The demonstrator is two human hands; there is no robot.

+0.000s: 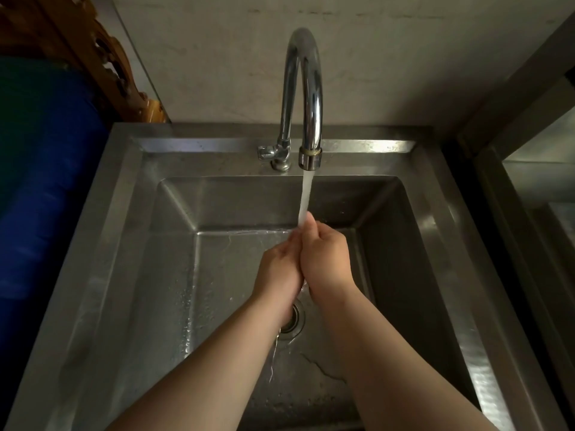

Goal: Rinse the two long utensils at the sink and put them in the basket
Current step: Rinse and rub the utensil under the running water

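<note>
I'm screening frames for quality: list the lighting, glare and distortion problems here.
Head view: dim overall, with corners falling dark; bright glare streaks the faucet; wide-angle bending bows the sink rim; the hands, left hand and right hand, are slightly soft under the water stream.

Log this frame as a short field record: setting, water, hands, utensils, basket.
setting: steel sink with a curved tap
water: running, the stream lands on the hands
left hand: pressed against the right under the stream
right hand: fingers curled, touching the left
utensils: none visible; whether anything is held between the hands cannot be told
basket: not in view
drain: partly hidden by the left wrist
</note>
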